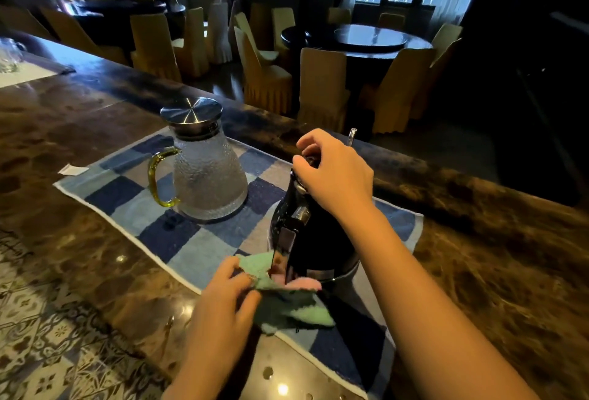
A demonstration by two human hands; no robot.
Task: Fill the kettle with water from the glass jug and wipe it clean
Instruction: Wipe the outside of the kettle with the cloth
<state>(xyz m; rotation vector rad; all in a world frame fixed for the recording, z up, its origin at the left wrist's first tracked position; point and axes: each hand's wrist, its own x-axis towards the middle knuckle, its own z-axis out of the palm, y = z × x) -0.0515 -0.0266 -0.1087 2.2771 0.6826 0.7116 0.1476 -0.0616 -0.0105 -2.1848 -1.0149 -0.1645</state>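
A black kettle (315,243) stands on a blue checked towel (204,240) on the marble counter. My right hand (334,170) rests over the kettle's top, fingers curled round the lid area. My left hand (223,294) grips a green and pink cloth (287,301) at the kettle's base, beside its handle. To the left on the same towel stands a textured glass jug (207,176) with a yellow handle and a steel lid, upright and apart from both hands.
The brown marble counter (95,119) runs left to right, its far edge behind the kettle. A thin glass rod (352,136) sticks up behind my right hand. A white tag (72,170) lies left of the towel. Covered chairs and a round table stand beyond.
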